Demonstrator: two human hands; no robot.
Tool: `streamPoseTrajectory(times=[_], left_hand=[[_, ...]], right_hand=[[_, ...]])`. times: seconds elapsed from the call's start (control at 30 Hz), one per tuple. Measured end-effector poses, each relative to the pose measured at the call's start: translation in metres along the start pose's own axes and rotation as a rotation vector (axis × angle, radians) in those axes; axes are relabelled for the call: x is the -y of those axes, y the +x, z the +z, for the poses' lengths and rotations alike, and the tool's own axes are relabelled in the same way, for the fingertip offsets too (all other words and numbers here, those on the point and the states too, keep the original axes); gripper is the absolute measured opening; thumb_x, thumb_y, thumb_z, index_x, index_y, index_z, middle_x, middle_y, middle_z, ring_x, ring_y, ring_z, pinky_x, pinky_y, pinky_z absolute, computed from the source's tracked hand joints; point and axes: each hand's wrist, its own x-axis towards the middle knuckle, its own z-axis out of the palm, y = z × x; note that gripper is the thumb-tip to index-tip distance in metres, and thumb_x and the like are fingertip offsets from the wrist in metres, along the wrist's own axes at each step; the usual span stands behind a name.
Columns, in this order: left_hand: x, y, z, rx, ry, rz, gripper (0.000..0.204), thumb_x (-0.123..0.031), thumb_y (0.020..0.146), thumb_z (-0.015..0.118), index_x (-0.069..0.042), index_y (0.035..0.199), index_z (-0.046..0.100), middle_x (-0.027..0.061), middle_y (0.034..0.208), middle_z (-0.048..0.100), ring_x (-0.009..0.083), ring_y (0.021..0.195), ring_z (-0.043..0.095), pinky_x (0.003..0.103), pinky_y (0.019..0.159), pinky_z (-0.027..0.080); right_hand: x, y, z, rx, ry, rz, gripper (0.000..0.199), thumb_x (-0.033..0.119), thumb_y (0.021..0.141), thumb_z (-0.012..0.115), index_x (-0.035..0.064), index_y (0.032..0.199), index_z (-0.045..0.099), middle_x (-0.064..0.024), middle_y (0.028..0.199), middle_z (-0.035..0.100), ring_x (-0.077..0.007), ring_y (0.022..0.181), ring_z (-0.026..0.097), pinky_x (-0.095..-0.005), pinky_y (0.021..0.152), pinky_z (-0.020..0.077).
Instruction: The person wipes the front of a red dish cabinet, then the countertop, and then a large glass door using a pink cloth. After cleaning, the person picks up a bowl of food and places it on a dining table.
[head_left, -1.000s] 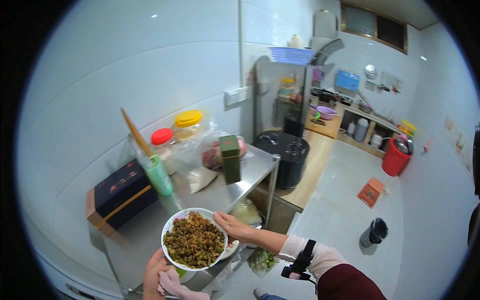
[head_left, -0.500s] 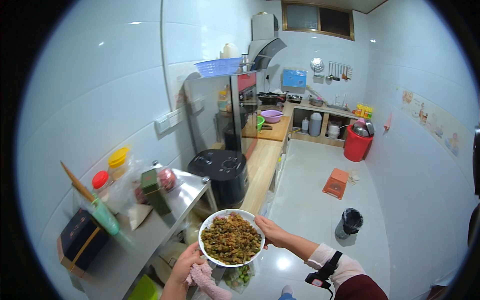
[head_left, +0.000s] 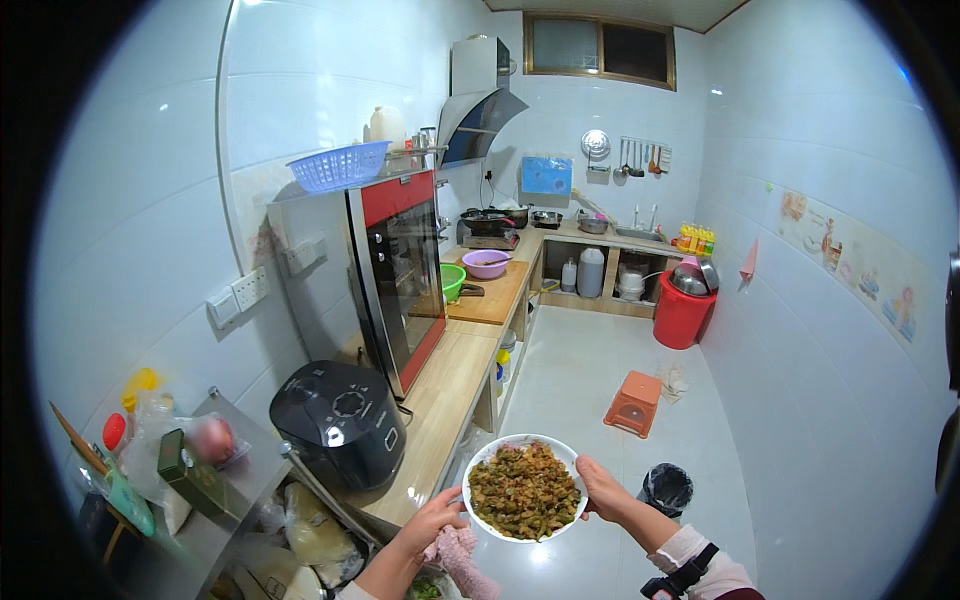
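Observation:
A round white dish [head_left: 574, 468] heaped with chopped, cooked brown-green food [head_left: 527, 488] is held level in front of me, above the floor. My left hand [head_left: 434, 520] grips its left rim, and a pink cloth [head_left: 462, 562] hangs from that same hand under the dish. On the opposite side, my right hand [head_left: 606, 490] clasps the rim with the thumb on top; the fingers beneath are mostly hidden. A black strap with a device [head_left: 682, 575] is around my right wrist.
On the left, a black rice cooker [head_left: 338, 425] and a red-framed glass cabinet [head_left: 405, 270] stand along the wooden counter [head_left: 440, 440]. A metal rack [head_left: 235, 520] carries bags and jars. On the floor are an orange stool [head_left: 633, 403], a black-lined bin [head_left: 667, 488] and a red bucket [head_left: 682, 312].
My view has moved forward and turned, so the rack and rice cooker now sit farther left. Both hands still hold the dish, which appears farther right in the view.

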Motion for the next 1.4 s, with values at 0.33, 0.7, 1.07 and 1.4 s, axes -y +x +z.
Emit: streamPoseTrajectory(times=[0.33,0.7,1.07,1.4], left_hand=[[-0.007,0.154,0.014,0.134,0.093,-0.039,0.072,0.005,0.072,0.049,-0.002,0.14,0.027,0.0152,0.117,0.05,0.0163,0.078,0.06,0.027,0.064,0.051],[-0.027,0.209,0.025,-0.004,0.033,0.013,0.069,0.005,0.072,0.053,-0.002,0.137,0.031,0.0127,0.118,0.052,0.014,0.082,0.06,0.023,0.067,0.05],[-0.012,0.253,0.06,-0.174,-0.068,0.094,0.069,0.006,0.071,0.052,-0.001,0.136,0.03,0.0129,0.119,0.051,0.0144,0.079,0.061,0.024,0.065,0.051],[-0.059,0.353,0.021,-0.174,-0.043,0.119,0.064,0.005,0.072,0.051,0.0,0.133,0.034,0.0144,0.114,0.055,0.0146,0.073,0.062,0.024,0.061,0.051]], right_hand=[[0.012,0.073,-0.105,-0.085,0.064,-0.066,0.046,0.053,0.094,0.033,0.0115,0.113,0.04,-0.0068,0.078,0.056,-0.0155,0.048,0.057,-0.0257,0.033,0.0433],[0.048,0.169,-0.142,0.072,-0.003,-0.019,0.047,0.054,0.093,0.032,0.0121,0.112,0.04,-0.006,0.076,0.055,-0.0138,0.047,0.055,-0.0238,0.032,0.0406],[0.059,0.237,-0.197,0.275,-0.001,0.047,0.048,0.053,0.094,0.032,0.0098,0.115,0.04,-0.0067,0.079,0.055,-0.0143,0.046,0.053,-0.0244,0.033,0.0402],[0.082,0.348,-0.217,0.271,0.001,0.037,0.048,0.051,0.095,0.032,0.0085,0.115,0.041,-0.0068,0.08,0.053,-0.0148,0.047,0.052,-0.0248,0.035,0.0401]])
